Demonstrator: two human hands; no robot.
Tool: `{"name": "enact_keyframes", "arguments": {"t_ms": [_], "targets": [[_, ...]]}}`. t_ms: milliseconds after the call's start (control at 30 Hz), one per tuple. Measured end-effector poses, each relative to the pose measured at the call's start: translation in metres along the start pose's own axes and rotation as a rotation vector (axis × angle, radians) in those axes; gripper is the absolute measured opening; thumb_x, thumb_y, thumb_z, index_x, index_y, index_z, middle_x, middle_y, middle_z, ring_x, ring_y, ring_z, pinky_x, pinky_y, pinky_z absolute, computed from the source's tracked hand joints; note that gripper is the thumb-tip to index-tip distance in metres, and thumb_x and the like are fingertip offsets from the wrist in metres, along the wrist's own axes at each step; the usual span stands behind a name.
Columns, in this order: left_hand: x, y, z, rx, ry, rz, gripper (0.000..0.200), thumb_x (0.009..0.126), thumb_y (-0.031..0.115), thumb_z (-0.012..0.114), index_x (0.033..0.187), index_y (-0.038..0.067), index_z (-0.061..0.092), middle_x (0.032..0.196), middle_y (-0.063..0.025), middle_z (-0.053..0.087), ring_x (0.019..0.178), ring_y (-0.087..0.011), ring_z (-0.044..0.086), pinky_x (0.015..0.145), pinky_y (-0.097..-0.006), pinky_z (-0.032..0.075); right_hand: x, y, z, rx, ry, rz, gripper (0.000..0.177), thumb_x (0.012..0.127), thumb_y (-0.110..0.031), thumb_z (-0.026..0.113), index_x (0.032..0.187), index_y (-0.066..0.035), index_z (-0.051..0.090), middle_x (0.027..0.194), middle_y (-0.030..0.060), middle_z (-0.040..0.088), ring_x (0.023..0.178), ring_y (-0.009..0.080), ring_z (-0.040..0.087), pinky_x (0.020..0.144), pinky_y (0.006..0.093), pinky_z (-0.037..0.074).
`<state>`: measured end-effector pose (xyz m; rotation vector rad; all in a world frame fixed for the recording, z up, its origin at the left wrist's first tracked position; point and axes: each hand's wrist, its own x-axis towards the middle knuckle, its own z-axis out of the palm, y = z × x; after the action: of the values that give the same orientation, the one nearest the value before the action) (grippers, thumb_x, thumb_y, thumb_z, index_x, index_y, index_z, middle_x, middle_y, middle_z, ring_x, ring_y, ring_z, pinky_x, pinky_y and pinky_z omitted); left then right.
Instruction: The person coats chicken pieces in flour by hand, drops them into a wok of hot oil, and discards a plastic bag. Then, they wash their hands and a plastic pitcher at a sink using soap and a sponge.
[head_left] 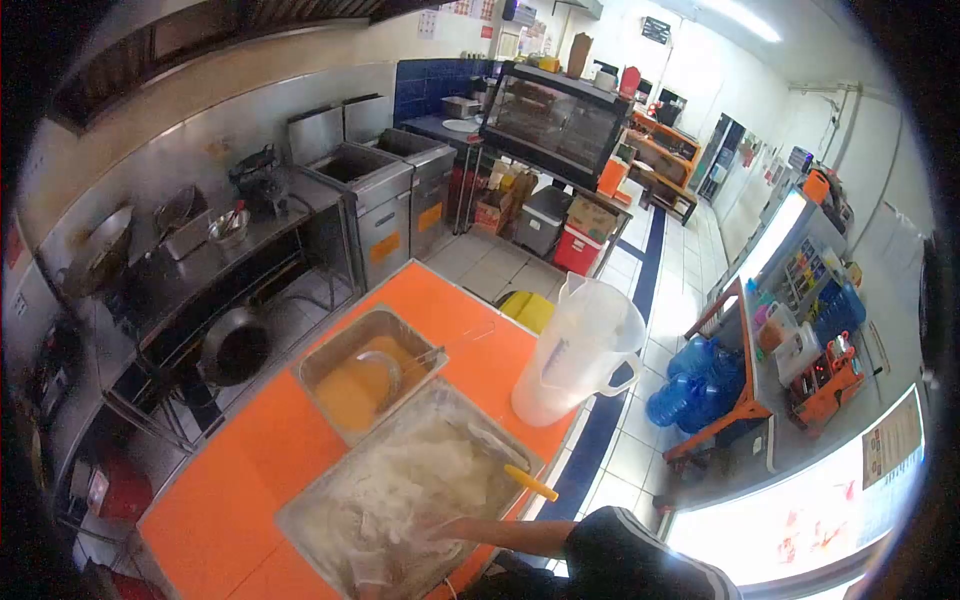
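The right hand [445,532] lay low in the flour [410,470], its fingers dusted or buried, so I could not tell whether they were spread or closed on anything. What seemed to be the left hand [372,575], also pale with powder, was partly cut off at the bottom edge, its state equally unclear. The flour filled a wide metal tray [312,552] on the orange bench [235,475]. The right forearm [520,537] reached across the tray from a dark sleeve [640,560].
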<state>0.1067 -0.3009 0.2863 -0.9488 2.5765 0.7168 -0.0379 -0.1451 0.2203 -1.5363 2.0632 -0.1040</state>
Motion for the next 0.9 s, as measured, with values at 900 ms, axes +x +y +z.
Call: {"name": "enact_keyframes", "arguments": {"t_ms": [900], "targets": [[-0.01,-0.012,-0.026,0.077,0.092,0.035,0.06,0.094,0.045,0.046,0.139,0.005,0.044,0.141,-0.0166,0.044,0.133,-0.0281,0.036,0.113,-0.037,0.026,-0.038,0.044,-0.038,-0.06,0.323,0.02,0.034,0.086,-0.02,0.052,0.109,0.003,0.06,0.094,0.0205,0.064,0.085,0.0301,0.062,0.079,0.0435,0.049]]}}
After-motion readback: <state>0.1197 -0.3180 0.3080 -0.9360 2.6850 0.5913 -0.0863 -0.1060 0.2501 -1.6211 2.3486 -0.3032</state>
